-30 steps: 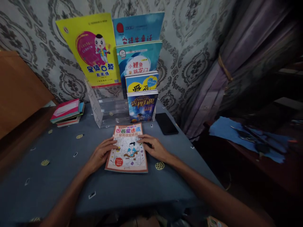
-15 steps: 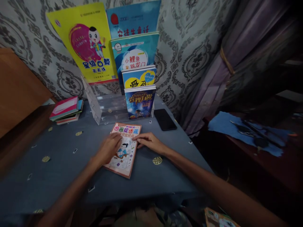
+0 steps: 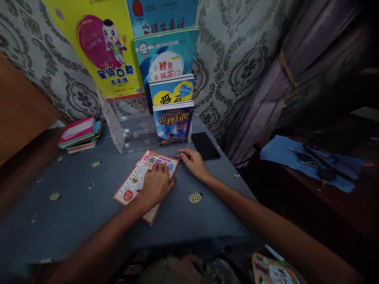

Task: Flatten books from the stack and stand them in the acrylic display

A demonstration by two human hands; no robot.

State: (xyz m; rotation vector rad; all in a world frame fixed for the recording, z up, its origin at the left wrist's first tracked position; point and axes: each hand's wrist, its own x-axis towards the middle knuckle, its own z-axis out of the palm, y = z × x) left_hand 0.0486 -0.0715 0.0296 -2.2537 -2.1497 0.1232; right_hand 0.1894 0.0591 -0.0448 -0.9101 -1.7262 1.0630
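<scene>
A thin picture book (image 3: 134, 179) with an orange-brown border lies tilted on the table, its top towards the upper right. My left hand (image 3: 156, 183) rests flat over the right half of its cover, fingers spread across it, hiding part of the picture and title. At the book's upper right corner is my right hand (image 3: 192, 161), fingers loosely bent with nothing visible in them; whether it touches the corner I cannot tell. Just behind the book stands a clear stepped rack (image 3: 137, 142), with a dark blue book (image 3: 173, 124) in its front step.
Higher steps hold a yellow-and-blue book (image 3: 158, 94), a teal book (image 3: 166, 47) and a large yellow workbook (image 3: 97, 51). A black phone (image 3: 205, 146) lies right of the rack. Stacked books (image 3: 78, 134) sit at left. Scissors (image 3: 308, 161) lie on blue cloth (image 3: 275, 152) at right.
The picture book has turned clockwise on the table. My left hand has slid right across its cover; my right hand has moved from its right edge to near its upper right corner.
</scene>
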